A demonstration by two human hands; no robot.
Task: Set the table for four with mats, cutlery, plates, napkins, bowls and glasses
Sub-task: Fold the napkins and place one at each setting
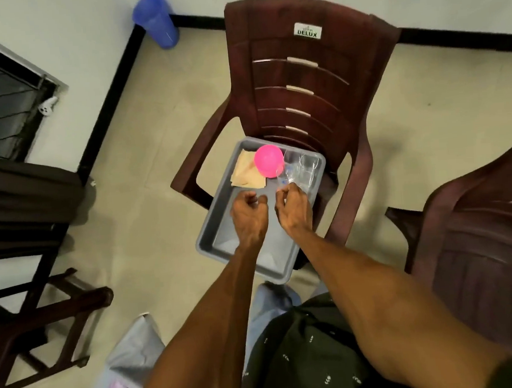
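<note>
Both forearms reached forward and down over a brown chair [298, 78] whose seat carried a grey tray [218, 239]. At the tray's far end lay beige napkins [246, 175], a pink bowl [268, 160] upside down partly on them, and clear glasses [303, 167] just beside the bowl. Left hand [248, 215] hung over the tray, its grip loosely curled and holding nothing. Right hand [294, 211] had fingertips curled at the nearest glass's edge; whether it actually gripped was unclear.
</note>
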